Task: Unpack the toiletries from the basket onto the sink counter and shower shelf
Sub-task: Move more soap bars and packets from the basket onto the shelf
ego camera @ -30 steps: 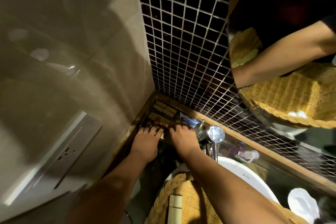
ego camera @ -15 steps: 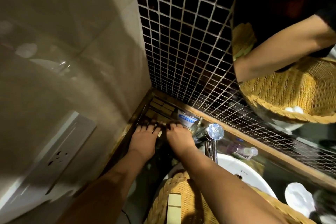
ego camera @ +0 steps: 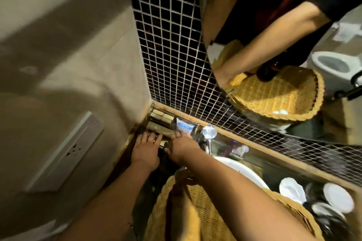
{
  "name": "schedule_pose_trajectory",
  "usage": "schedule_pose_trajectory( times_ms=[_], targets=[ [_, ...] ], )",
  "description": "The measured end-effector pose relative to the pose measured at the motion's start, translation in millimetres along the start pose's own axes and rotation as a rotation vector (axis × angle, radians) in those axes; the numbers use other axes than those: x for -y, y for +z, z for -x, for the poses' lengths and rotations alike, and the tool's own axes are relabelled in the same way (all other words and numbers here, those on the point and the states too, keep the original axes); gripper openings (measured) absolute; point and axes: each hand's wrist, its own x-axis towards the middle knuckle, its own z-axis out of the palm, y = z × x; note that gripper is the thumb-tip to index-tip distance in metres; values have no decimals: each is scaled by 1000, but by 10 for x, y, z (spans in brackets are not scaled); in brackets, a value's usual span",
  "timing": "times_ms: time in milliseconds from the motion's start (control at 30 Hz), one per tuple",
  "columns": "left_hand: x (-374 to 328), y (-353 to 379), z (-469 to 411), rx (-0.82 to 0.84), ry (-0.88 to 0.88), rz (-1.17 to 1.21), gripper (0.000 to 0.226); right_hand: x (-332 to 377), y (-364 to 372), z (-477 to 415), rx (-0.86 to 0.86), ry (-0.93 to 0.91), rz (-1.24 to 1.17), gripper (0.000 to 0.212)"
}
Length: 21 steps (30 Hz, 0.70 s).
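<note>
A woven wicker basket (ego camera: 211,213) sits below my arms at the bottom centre. My left hand (ego camera: 146,149) and my right hand (ego camera: 181,147) lie side by side, fingers spread, pressing on flat tan boxes (ego camera: 159,129) in the counter's far left corner. More small tan boxes (ego camera: 159,116) are stacked against the wall behind them. A white and blue box (ego camera: 185,126) stands just right of those. Whether either hand grips a box is hidden by the fingers.
A chrome tap (ego camera: 208,133) rises right of my right hand, over a white basin (ego camera: 242,170). A small clear bottle (ego camera: 240,150) lies behind the basin. White dishes (ego camera: 291,190) sit far right. A wall socket (ego camera: 72,150) is at left. The mirror (ego camera: 274,45) reflects the basket.
Both hands stay on the boxes in the corner, shifted very slightly. The camera has swung, bringing more of the mirror and the white dishes into view.
</note>
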Motion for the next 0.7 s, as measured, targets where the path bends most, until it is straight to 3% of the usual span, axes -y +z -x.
schedule_pose_trajectory(
  times_ms=[267,700],
  targets=[
    [-192,-433,638,-174,-51,1,71,-232,-94,891,-138,2,44,86],
    [-1103,-542,1356,-321,208,-95,64,-690,206,1934,-177,8,184,86]
  ],
)
